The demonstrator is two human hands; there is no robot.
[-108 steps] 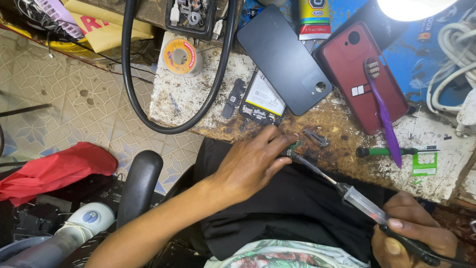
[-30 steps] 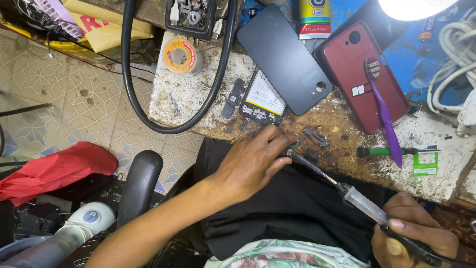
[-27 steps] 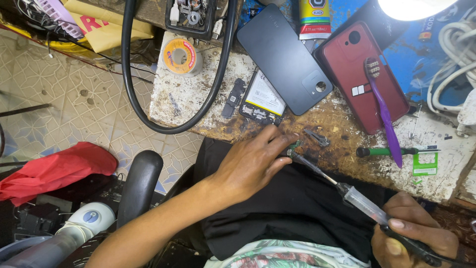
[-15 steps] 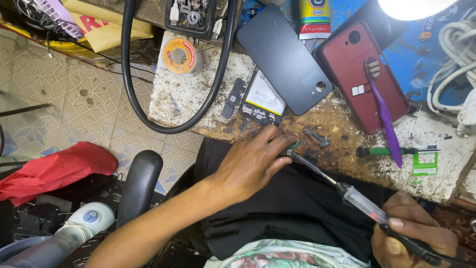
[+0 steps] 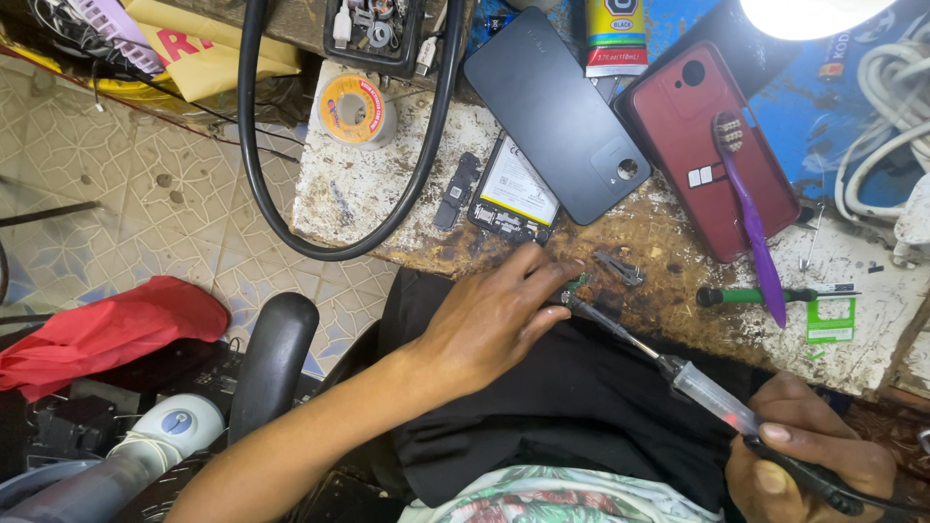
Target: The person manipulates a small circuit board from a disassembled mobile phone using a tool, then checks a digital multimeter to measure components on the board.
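Nothing has moved since the earlier frames: both hands hold the same pose. On the stained, scorched worktop (image 5: 678, 242), the left hand (image 5: 494, 315) lies palm-down, arm stretched forward, fingers (image 5: 552, 276) pressed together on a small green circuit part (image 5: 578, 287) at the near edge. The right hand (image 5: 809, 465), low at the lap, has its fingers clamped around a clear-handled soldering iron (image 5: 712, 397), whose tip touches that part.

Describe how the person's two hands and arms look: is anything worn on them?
Both are bare. The left hand and its forearm show no glove, sleeve, watch or ring. The right hand is also ungloved; its arm is out of frame. The fingernails are short.
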